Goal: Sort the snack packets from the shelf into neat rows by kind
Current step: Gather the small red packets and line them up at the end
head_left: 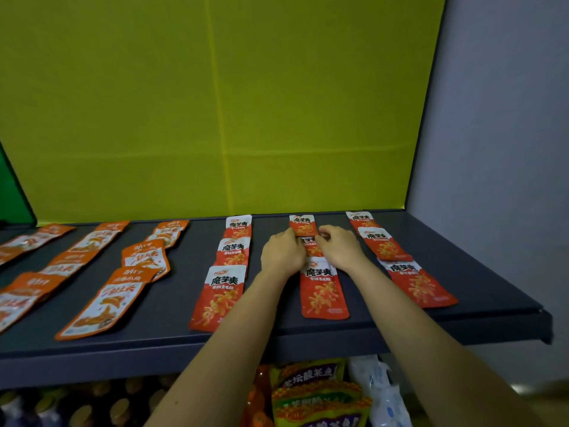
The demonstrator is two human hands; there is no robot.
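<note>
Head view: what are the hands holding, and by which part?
The middle red packet of the centre row, its side edges gripped by left hand and right hand.

The left hand (pixel 283 252) and right hand (pixel 340 248) hide most of the middle red packet (pixel 308 245) and their own grip on it, while the orange packets (pixel 12 306) at the left end of the shelf (pixel 172 306) run off frame.

Both forearms extend forward, palms down; left hand (pixel 283 252) and right hand (pixel 340 248) pinch one packet (pixel 308 245) between curled fingers.
</note>
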